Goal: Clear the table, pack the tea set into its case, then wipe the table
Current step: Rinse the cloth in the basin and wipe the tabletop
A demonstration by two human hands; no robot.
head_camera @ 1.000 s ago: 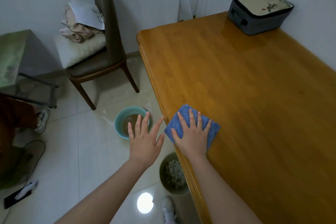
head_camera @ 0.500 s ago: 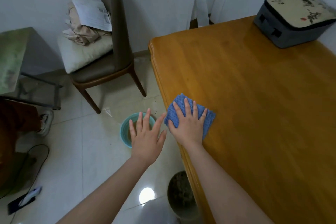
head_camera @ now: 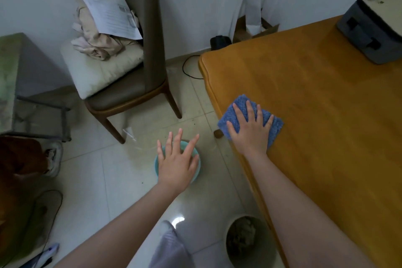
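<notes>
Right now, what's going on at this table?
A person is wiping down the wooden table: the right hand presses a blue cloth flat on it near the edge. The left hand hangs open over the floor, above a teal basin, holding nothing. The grey case sits closed at the table's far corner.

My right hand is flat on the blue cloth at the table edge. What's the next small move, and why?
Probably push the blue cloth under the right hand inward across the table: it sits at the edge, and most of the top lies beyond.
</notes>
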